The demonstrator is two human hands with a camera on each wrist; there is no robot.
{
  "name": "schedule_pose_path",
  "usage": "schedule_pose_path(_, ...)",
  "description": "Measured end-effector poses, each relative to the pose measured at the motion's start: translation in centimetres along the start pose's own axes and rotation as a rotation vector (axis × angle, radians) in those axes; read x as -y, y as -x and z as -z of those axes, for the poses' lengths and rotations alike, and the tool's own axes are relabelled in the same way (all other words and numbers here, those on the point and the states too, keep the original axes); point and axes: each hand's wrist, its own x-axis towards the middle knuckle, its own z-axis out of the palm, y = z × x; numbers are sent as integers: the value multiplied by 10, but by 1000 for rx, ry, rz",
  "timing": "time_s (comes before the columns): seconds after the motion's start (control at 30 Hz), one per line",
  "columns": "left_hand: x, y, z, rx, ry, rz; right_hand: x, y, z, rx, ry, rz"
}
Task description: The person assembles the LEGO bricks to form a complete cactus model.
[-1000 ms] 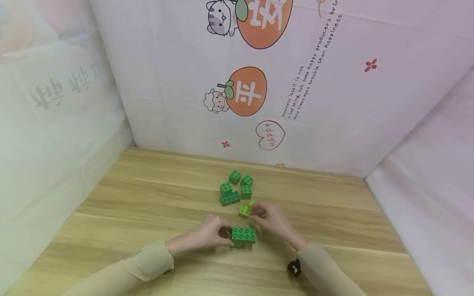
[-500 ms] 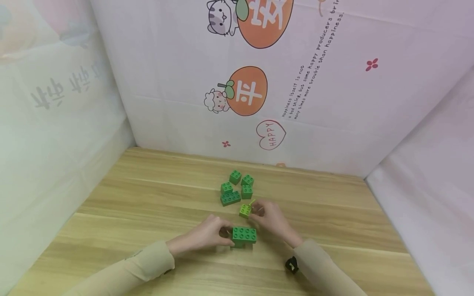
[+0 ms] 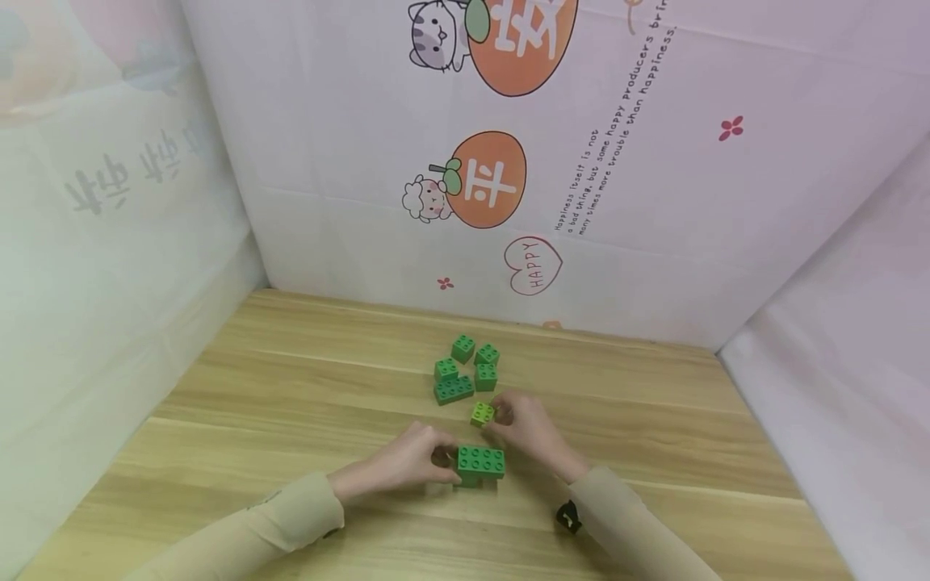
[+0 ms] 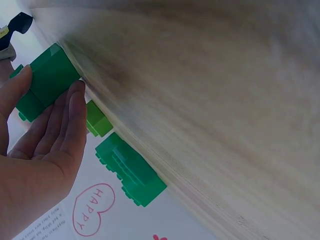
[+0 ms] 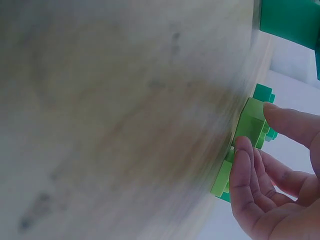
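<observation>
Left hand (image 3: 407, 461): fingers curled round the left end of a dark green eight-stud brick (image 3: 480, 461), thumb and fingertips (image 4: 76, 107) on opposite sides in the left wrist view. The brick sits studs up on a smaller dark green block, near centre of the wooden table (image 3: 254, 403). Long axis runs left-right, parallel to the near table edge.

Just beyond it, a light green four-stud brick (image 3: 482, 414) rests on the table, studs up, set slightly skew to the big brick. Right hand (image 3: 530, 428): fingertips (image 5: 280, 117) pinch this brick from its right side; the right wrist view shows thumb above and fingers below it. A second light green piece seems to lie just beside it in that view; cannot tell whether the two are joined.

Farther back: a cluster of loose dark green bricks (image 3: 468, 369), touching or almost touching one another, apart from both hands.

Judgement: pick-up step for the light green brick, with the stack steadied by the other hand. The next move would call for lifting the small brick clear, squaring it to the stud rows and pressing straight down while the left grip resists tipping.

Right of all this: a small black object (image 3: 568, 516) by the right sleeve.
</observation>
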Motion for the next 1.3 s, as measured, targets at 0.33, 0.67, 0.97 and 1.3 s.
schedule_pose_path(0.33, 0, 0, 0, -3, -7, -3, 2, -1, -2, -28, 50, 2)
schedule_pose_path(0.67, 0, 0, -1, -5, -11, 2, 3, 4, 1, -22, 40, 24)
schedule_pose_path(0.97, 1, -1, 0, -1, 1, -3, 6, 9, 8, 5, -19, -4)
schedule_pose_path(1.3, 2, -1, -2, -7, -9, -16, 12, 17, 15, -14, -21, 23)
